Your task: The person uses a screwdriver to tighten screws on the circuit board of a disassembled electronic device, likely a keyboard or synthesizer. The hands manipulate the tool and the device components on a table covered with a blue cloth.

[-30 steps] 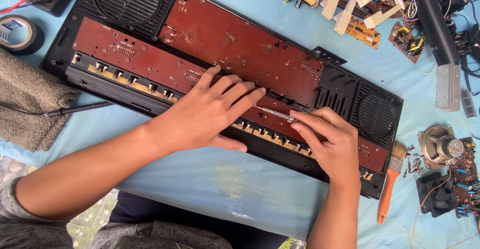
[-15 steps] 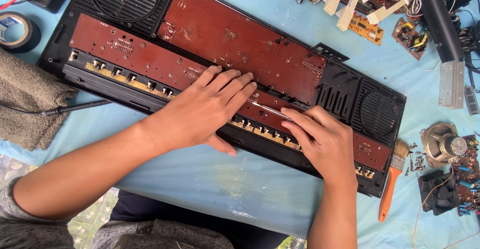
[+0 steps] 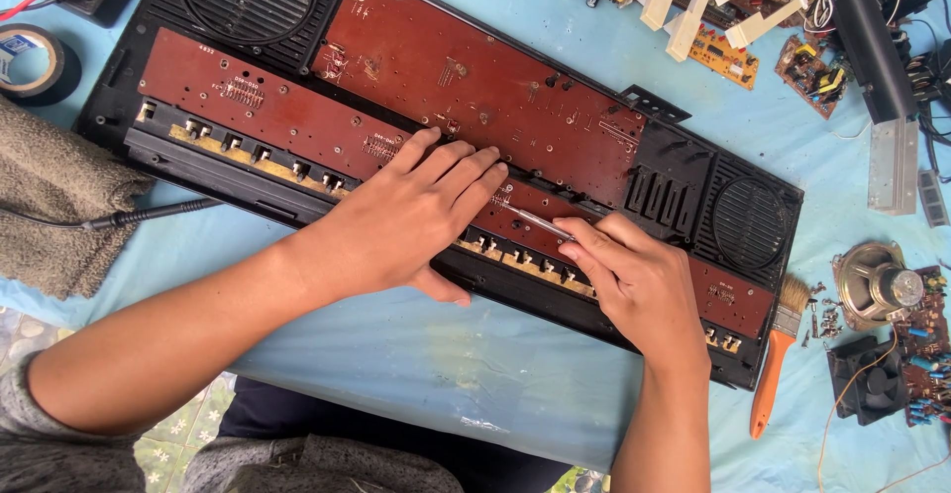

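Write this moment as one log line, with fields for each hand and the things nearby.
left hand: flat on red circuit board | right hand: holds thin metal tool, tip on board | near: orange-handled brush, loose speaker

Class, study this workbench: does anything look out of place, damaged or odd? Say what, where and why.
The long black case lies open, its brown circuit boards bare. Loose small parts are strewn by the orange-handled brush at its right end, next to a bare speaker. The right hand holds a thin metal tool against the boards; the left hand rests flat on them.

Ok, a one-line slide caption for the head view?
Left hand steadies the opened electronic keyboard while the right hand works a thin metal tool on its brown circuit board.
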